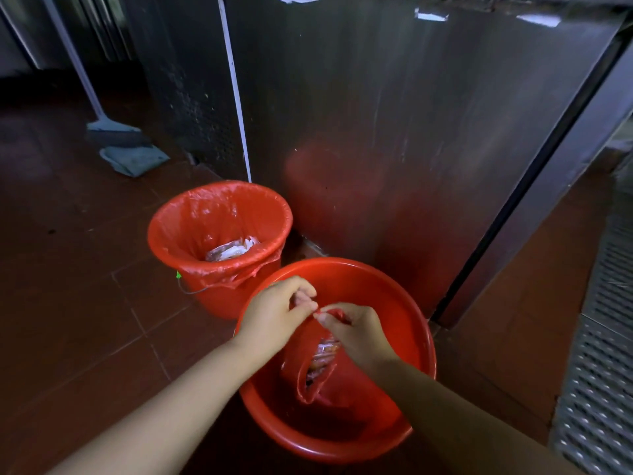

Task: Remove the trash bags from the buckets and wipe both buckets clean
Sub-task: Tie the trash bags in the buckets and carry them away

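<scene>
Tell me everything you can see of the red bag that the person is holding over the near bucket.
The red bag is thin, see-through plastic, gathered at its top and hanging inside the near bucket, pulled off its rim. The left hand and right hand pinch its neck together. Wrappers or similar rubbish show through its side.
</scene>
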Demonstrator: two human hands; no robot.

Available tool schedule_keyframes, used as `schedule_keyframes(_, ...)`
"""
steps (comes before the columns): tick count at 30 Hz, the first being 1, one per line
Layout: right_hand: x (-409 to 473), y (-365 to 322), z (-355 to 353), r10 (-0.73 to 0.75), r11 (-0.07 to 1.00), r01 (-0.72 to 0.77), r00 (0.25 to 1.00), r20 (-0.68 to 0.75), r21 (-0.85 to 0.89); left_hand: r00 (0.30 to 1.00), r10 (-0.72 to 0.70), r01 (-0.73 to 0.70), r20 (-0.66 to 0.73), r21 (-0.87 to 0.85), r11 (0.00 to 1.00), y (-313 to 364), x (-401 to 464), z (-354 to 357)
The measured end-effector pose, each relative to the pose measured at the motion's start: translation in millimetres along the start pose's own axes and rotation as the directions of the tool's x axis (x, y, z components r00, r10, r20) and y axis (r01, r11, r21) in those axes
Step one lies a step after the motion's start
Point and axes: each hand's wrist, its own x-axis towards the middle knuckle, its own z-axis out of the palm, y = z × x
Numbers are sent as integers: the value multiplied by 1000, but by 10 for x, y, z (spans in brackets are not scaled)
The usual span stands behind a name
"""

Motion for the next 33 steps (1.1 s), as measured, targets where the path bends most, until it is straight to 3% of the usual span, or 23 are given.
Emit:
schedule_keyframes(2, -19, -18, -49, 20, 999, -20, 1000, 8, 34, 999, 33, -32, -9, 96, 995, -45, 22, -31)
schedule_keyframes(4, -25, -23, -86, 17, 999, -18, 999, 39, 36, 995, 74, -82, 69, 124, 989, -41, 40, -24)
schedule_keyframes(10, -21, -27, -178, 12, 1000, -15, 993, 116, 25, 976, 161, -177, 144, 100, 979, -33, 80, 75)
schedule_keyframes(14, -7, -5, -226, 25, 992, -42, 989, 148, 117, 965, 207, -223, 161, 90, 971, -14, 25, 170)
schedule_keyframes(18, 10, 70, -245, 136, 947, -164, 984, 118, 275, 991, 127, -127, 46, 8, 992, -9, -47, 208)
schedule_keyframes(24, -23, 140, -203, 212, 875, -271, 960, 184, 402, 987, 138, -139, 80, 4, 990, -5, -212, 275)
schedule_keyframes(29, -6, 71, -273, 140, 961, -158, 986, 92, 229, 991, -30, 29, 127, 15, 999, -42, -150, 318)
schedule_keyframes(31, -22, 82, -286, 29, 999, -30, 998, 48, 27, 964, -89, 85, 251, 27, 996, -43, -121, 345)
schedule_keyframes(33, -45, 94, -327, -196, 941, 204, 979, 56, -269, 907, -102, 118, 408, -15, 993, -20, -99, 375)
